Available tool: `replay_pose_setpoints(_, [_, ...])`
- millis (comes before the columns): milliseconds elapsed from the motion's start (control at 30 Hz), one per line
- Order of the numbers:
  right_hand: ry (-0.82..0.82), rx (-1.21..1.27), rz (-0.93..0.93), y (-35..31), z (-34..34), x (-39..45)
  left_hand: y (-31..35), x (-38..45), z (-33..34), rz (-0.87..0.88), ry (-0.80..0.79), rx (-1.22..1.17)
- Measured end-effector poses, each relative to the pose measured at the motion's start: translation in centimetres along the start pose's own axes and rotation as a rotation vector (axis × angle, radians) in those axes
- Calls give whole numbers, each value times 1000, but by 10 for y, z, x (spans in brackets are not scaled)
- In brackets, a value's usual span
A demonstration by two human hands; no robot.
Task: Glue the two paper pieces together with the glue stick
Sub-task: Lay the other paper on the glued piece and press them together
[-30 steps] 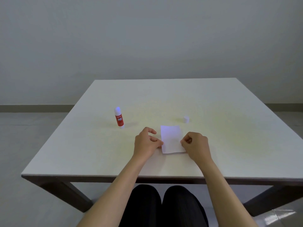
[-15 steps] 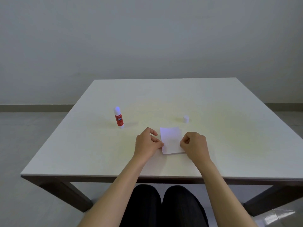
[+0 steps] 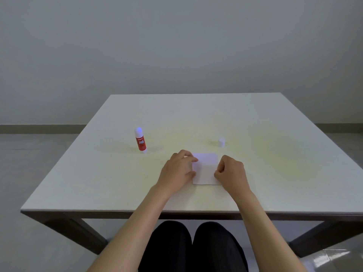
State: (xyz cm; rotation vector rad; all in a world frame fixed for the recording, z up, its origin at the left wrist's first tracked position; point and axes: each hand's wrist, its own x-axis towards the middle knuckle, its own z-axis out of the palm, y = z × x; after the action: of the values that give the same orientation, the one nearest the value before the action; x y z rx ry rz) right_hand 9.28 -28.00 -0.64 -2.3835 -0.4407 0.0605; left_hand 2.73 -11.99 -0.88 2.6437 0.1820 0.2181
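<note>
Both hands rested on the white paper (image 3: 205, 169), which lay flat on the near middle of the pale table (image 3: 275, 163), a little way in from the front edge. The left hand (image 3: 177, 173) lay on the paper's left edge with its fingers (image 3: 189, 157) loosely spread and the fingertips pressing down near the far left corner, the thumb touching the edge lower down. The right hand (image 3: 231, 172) sat at the right edge, its fingers curled in to a loose fist with the knuckles toward the sheet; whether it pinched the edge or only pressed on it could not be told. Only one sheet outline showed, so whether two pieces lay stacked there could not be told.

The glue stick (image 3: 140, 141), red with a white label band, stood upright and uncapped on the table to the far left of the hands, well apart from the paper. Its small white cap (image 3: 221, 142) stood on the table beyond the paper's far right corner, near it but not touching. Bare forearms reached in from the bottom of the view, above dark trousers (image 3: 192, 250) under the table's front edge.
</note>
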Motion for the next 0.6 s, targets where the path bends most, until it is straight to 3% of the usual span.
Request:
replay_pose_setpoints(67, [-2,1,-4,0,-1,1,-5,4,-4,99,-125,72])
replay_pose_setpoints(200, [-13,-14,-9,0,-1,2,-15,8,-7,116,-359,103])
replay_pose_setpoints(600, [-19,-97,-11,-4,-3,0,2,5,6,43,-401,307])
